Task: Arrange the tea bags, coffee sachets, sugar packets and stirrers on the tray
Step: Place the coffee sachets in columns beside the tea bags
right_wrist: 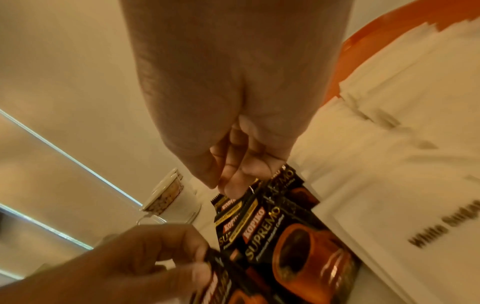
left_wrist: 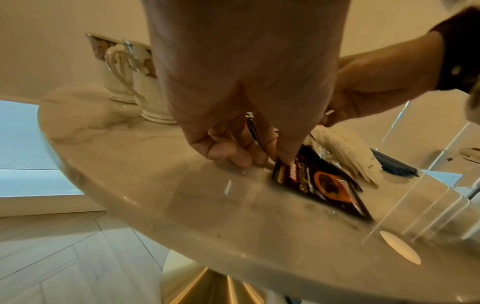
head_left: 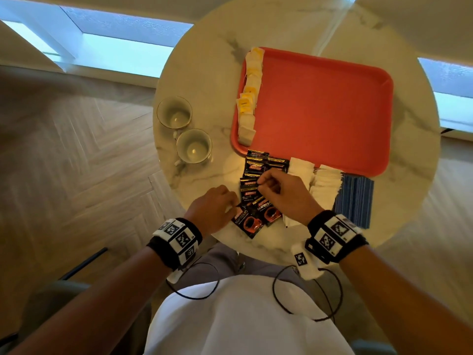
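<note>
judging risk first: table (head_left: 204, 62) rim sits close below the coffee sachets (head_left: 258, 198) at lower centre; a slip could send one off. tray (head_left: 332, 103), upper right, is mostly bare, tea bags (head_left: 248, 98) lining its left edge. left hand (head_left: 212, 211) pinches one sachet's corner; right hand (head_left: 284, 190) pinches another's top edge. overlapped sachets may drag along.

2 cups (head_left: 184, 129), 1 tray (head_left: 332, 111), 2 hands, maybe 8 coffee sachets (head_left: 258, 190); tea bags (head_left: 249, 98) overlap too much to count.
</note>
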Demonstrator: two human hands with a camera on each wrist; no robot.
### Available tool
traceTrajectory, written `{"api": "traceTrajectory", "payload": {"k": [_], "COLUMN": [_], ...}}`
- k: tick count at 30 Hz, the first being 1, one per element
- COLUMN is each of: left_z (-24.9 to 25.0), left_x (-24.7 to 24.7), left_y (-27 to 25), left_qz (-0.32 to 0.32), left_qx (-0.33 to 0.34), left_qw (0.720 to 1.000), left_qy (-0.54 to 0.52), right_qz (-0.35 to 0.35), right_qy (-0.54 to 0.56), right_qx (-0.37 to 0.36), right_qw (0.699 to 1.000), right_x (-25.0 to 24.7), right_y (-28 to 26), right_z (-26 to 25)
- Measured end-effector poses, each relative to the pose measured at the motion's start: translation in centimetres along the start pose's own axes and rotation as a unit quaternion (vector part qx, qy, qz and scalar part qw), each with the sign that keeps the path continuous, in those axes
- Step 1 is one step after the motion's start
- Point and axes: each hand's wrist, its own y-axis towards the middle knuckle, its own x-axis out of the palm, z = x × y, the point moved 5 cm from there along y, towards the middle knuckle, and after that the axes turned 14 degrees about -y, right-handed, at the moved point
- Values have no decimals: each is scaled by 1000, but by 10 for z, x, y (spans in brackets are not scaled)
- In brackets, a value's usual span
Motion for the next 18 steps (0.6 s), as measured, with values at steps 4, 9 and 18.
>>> {"api": "traceTrajectory", "payload": {"k": [4,9,18], "left_z": [3,21,20], "left_x": [-19,-48,-45], "left_y": [6,14,19], "left_qz": [10,60,151], "left_qx": [-7,75,24], "left_qw": [998,990,975], "left_qy": [-55,-106,-163], "right_qz": [-1,-14,50], "right_qy": [-8,-78,-56], "right_qx": [9,1,57], "right_qw": [1000,997,996], "right_x": [9,16,-1], "right_y": [-11,-1,8], "right_z": [-1,-10,2]}}
